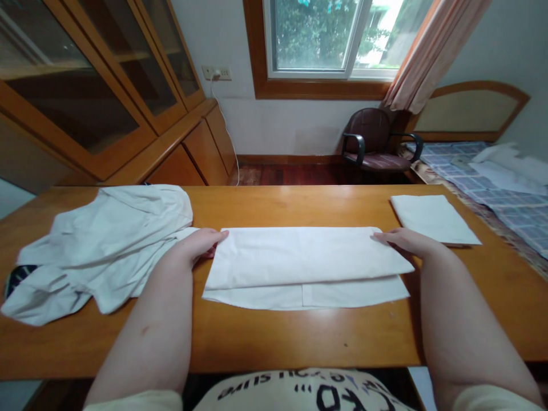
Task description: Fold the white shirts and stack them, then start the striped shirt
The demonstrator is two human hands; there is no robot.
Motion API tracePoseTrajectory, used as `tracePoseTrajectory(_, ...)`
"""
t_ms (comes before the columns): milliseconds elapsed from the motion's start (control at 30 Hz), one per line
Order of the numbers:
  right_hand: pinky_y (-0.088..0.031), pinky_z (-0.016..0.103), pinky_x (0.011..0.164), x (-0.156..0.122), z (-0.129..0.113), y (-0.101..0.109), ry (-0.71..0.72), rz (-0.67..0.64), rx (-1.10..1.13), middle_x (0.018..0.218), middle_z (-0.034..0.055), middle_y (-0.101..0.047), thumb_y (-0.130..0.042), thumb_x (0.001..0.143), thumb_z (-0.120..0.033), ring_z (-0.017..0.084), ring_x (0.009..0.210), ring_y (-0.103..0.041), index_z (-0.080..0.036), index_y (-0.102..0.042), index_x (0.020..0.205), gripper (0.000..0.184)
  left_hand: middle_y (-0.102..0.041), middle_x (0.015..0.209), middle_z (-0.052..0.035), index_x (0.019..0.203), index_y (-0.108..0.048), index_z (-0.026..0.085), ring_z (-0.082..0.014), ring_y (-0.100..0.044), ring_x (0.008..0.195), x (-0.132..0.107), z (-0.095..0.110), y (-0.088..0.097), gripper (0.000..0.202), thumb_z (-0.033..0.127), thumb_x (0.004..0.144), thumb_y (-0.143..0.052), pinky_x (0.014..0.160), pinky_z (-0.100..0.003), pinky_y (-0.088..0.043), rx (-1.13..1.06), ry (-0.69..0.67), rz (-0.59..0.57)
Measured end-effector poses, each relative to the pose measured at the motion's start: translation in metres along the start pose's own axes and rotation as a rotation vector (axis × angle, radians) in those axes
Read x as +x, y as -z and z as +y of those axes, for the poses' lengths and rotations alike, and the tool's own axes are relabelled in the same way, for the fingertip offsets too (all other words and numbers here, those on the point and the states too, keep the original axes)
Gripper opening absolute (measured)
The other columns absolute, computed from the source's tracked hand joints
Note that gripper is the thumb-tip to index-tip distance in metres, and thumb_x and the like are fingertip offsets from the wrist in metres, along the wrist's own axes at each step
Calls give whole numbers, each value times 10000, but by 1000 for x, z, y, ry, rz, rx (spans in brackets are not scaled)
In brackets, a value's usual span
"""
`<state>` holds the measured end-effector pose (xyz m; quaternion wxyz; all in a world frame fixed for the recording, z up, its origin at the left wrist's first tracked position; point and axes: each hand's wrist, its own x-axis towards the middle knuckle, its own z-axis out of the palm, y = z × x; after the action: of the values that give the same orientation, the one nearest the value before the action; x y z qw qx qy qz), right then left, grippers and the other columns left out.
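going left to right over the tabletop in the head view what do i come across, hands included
rumpled white cloth → left hand → wide folded white cloth → right hand → smaller folded white cloth

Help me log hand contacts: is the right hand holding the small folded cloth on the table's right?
No, the right hand pinches the far right-hand corner of the wide white cloth.

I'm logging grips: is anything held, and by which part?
The middle cloth, by its far corners: left hand at one, right hand at the other.
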<state>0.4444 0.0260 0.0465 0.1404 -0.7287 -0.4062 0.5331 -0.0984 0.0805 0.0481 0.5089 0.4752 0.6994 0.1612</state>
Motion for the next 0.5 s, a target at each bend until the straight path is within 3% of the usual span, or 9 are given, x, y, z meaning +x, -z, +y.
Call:
tracePoseTrajectory(133, -473, 304, 443, 8, 1, -4, 118, 104, 108, 558, 49, -664, -788, 605, -432, 219, 493, -613, -225, -652, 654, 252, -655, 653, -36, 674, -608, 170, -180, -610, 596, 7, -1, -4, 375, 482, 545, -772, 540, -271, -464, -39, -45, 13)
tracePoseTrajectory(267, -478, 276, 451, 20, 0, -9, 228, 297, 275, 652, 37, -695, -726, 670, -411, 201, 547, -631, -230, -631, 759, 222, -673, 694, -30, 749, -617, 176, -191, -641, 656, 13, 4, -10, 335, 360, 521, -781, 610, -286, -497, -206, -123, 127)
tracePoseTrajectory(333, -494, 267, 473, 23, -1, -11, 204, 332, 333, 717, 45, -713, -711, 682, -395, 202, 597, -652, -218, -636, 803, 227, -668, 665, -30, 744, -615, 173, -179, -634, 624, 13, 8, -14, 308, 349, 541, -765, 584, -272, -494, -250, -75, 147)
tracePoseTrajectory(433, -521, 278, 518, 20, -5, -11, 84, 291, 301, 785, 88, -729, -699, 706, -400, 225, 663, -677, -174, -660, 818, 255, -661, 629, -35, 667, -601, 160, -149, -606, 551, 8, 12, -17, 300, 377, 547, -769, 518, -238, -475, -248, 23, 95)
tracePoseTrajectory(500, -527, 283, 533, 15, -8, -11, 38, 268, 282, 795, 95, -732, -697, 721, -388, 229, 670, -681, -168, -661, 809, 240, -676, 652, -38, 657, -612, 151, -143, -610, 553, 6, 14, -17, 306, 375, 539, -784, 501, -221, -472, -235, 21, 72)
